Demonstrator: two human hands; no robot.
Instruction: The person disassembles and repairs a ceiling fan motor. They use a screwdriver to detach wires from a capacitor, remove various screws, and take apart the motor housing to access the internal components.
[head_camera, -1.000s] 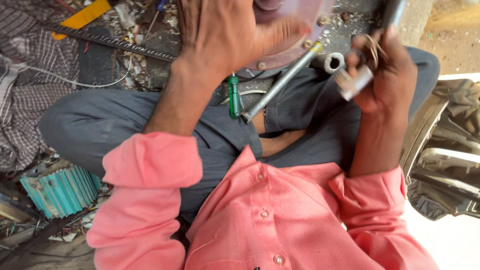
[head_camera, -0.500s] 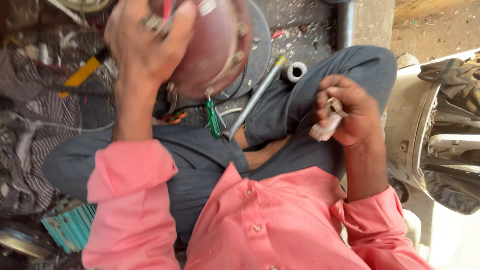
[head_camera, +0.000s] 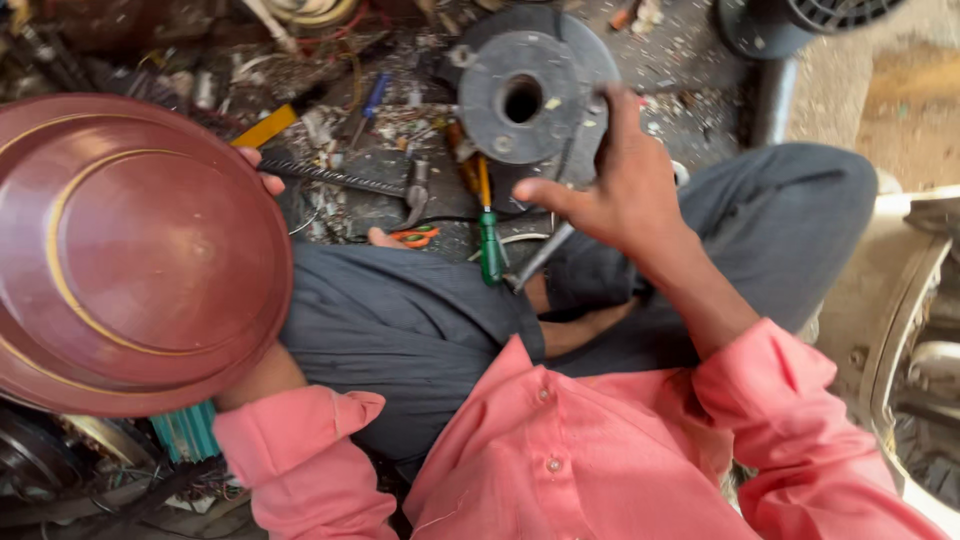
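Note:
My left hand (head_camera: 262, 172) grips a big maroon domed metal cover (head_camera: 130, 250) with gold rings, held up at the left. The cover hides most of the hand, and only its fingertips show past the rim. My right hand (head_camera: 625, 195) reaches forward with its fingers apart. Its index fingertip rests on the rim of a round black disc (head_camera: 520, 95) with a centre hole, which lies on the ground ahead. Nothing shows in the right palm. I sit cross-legged in grey trousers (head_camera: 400, 320) and a pink shirt.
A green-handled screwdriver (head_camera: 490, 250) and a metal rod (head_camera: 540, 262) lie by my legs. Pliers (head_camera: 415, 195), a yellow strip (head_camera: 265, 127) and scrap litter the ground. A teal ribbed block (head_camera: 185, 432) sits lower left. A black stand (head_camera: 770, 90) and pale casing (head_camera: 900, 320) are at the right.
The maroon cover has swung out to the left in my left hand. My right hand has left my knee and reached forward to the black disc; the small white piece is no longer visible.

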